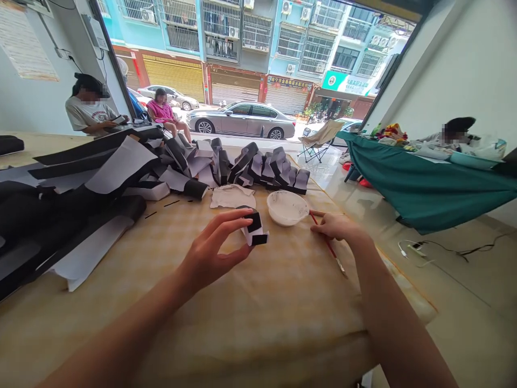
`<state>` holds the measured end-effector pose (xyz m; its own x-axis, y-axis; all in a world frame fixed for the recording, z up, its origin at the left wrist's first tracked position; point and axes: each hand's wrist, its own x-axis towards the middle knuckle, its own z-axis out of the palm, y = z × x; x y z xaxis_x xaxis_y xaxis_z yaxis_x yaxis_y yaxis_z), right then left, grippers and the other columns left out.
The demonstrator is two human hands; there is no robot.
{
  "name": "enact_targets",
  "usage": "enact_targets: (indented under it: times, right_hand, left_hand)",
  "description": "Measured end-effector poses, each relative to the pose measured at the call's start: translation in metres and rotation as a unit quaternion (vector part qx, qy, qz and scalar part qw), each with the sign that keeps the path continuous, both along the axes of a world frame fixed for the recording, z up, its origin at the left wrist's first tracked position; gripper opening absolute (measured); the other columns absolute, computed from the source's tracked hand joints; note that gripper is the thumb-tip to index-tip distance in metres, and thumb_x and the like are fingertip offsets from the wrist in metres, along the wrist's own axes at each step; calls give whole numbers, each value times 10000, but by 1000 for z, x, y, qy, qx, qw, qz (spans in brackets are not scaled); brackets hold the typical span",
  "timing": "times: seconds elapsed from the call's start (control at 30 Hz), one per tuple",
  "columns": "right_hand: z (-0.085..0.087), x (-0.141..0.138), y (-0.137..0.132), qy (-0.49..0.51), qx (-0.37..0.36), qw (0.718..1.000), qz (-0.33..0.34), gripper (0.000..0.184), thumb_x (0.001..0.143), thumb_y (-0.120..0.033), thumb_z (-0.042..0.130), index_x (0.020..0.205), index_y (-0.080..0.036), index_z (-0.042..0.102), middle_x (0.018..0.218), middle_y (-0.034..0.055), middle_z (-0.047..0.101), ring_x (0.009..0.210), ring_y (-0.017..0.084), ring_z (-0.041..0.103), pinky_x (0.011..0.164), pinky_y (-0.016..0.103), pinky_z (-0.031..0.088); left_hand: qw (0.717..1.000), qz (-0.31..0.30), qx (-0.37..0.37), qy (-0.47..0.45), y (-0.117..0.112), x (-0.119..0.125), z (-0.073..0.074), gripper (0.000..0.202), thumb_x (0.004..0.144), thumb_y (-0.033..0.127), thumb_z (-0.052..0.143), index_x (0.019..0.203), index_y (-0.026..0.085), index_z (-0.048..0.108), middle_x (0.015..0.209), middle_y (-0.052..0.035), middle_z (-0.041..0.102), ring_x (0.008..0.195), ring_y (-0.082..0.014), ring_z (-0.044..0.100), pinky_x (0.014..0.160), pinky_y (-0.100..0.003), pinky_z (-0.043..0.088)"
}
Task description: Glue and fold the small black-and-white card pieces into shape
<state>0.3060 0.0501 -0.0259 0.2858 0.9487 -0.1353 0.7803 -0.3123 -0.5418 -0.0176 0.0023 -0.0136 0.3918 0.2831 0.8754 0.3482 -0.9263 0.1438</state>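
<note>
My left hand (214,248) pinches a small folded black-and-white piece (254,229) between thumb and fingers, lifted just above the yellow checked table cloth (258,307). My right hand (337,226) grips a red-handled brush (328,243), its bristle end pointing toward the near table edge. A white bowl (287,207) sits between the two hands, slightly farther away. Behind it lies a crumpled white sheet (231,196).
A row of folded black-and-white pieces (266,167) stands at the far side; long black and white strips (81,194) pile up on the left. Two people sit at the back left. On the right are a green-covered table (424,183), a person behind it, and floor cables.
</note>
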Motion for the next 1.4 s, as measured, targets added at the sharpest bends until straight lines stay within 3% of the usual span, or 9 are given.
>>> enact_targets:
  times: [0.07, 0.13, 0.3, 0.4, 0.7, 1.13, 1.2, 1.33, 1.4]
  right_hand:
    - [3, 4, 0, 27, 43, 999, -20, 129, 598, -260, 742, 637, -150, 687, 319, -64, 424, 275, 96, 400, 348, 226, 290]
    - [9, 12, -1, 60, 116, 990, -49, 244, 632, -340, 726, 539, -147, 608, 361, -33, 466, 281, 98, 418, 331, 230, 309]
    - [23, 12, -1, 159, 381, 903, -119, 391, 897, -520, 293, 830, -191, 492, 649, -7, 572, 431, 92, 534, 409, 220, 451]
    - [20, -8, 1, 211, 468, 855, -80, 369, 896, -537, 311, 845, -203, 458, 708, -5, 585, 494, 106, 595, 472, 239, 505]
    - [4, -36, 4, 69, 429, 900, 21, 358, 908, -495, 369, 795, -190, 517, 630, 3, 625, 534, 145, 633, 587, 287, 514]
    - [17, -29, -10, 1, 511, 859, 13, 241, 927, -339, 350, 877, -187, 530, 704, 11, 636, 559, 128, 614, 593, 291, 498]
    - [26, -38, -19, 32, 560, 828, 12, 232, 918, -346, 391, 842, -181, 536, 698, 6, 626, 552, 124, 611, 585, 294, 497]
    - [45, -72, -44, 289, 672, 681, 10, 232, 856, -389, 531, 764, -178, 506, 624, -36, 568, 470, 118, 578, 435, 270, 501]
    - [51, -88, -54, 345, 690, 636, 19, 259, 846, -406, 550, 723, -187, 489, 584, -51, 544, 437, 108, 550, 396, 261, 502]
  left_hand:
    - [1000, 5, 5, -2, 0, 0, 0, 450, 725, 100, 700, 1142, 162, 542, 1175, -120, 622, 1109, -188, 603, 975, -329, 514]
    - [1000, 8, 9, -6, 0, -1, 1, 450, 717, 96, 707, 1133, 152, 545, 1170, -124, 623, 1107, -184, 604, 980, -322, 509]
    - [1000, 3, 3, -9, -1, -2, 0, 453, 716, 89, 704, 1135, 149, 542, 1169, -130, 621, 1108, -184, 600, 977, -326, 510]
    - [1000, -1, 0, -6, 0, -1, 0, 456, 719, 83, 698, 1140, 154, 540, 1172, -128, 619, 1105, -185, 602, 970, -332, 515]
    - [1000, -11, 4, -5, 0, 0, 0, 451, 699, 63, 707, 1119, 124, 551, 1160, -141, 620, 1106, -189, 600, 979, -322, 508]
    - [1000, -12, 11, -14, -1, -1, 1, 448, 696, 69, 710, 1112, 124, 555, 1151, -138, 627, 1099, -183, 605, 974, -314, 514]
    - [1000, -13, 15, -19, -2, -1, 2, 456, 691, 68, 712, 1114, 126, 554, 1148, -136, 629, 1093, -181, 607, 969, -314, 517]
    - [999, -24, 15, -20, -4, 0, 3, 463, 690, 69, 709, 1121, 120, 549, 1159, -140, 627, 1093, -179, 607, 967, -308, 519]
    - [999, -29, 16, -21, -5, 1, 3, 461, 693, 72, 708, 1124, 113, 550, 1154, -140, 630, 1093, -176, 606, 966, -299, 519]
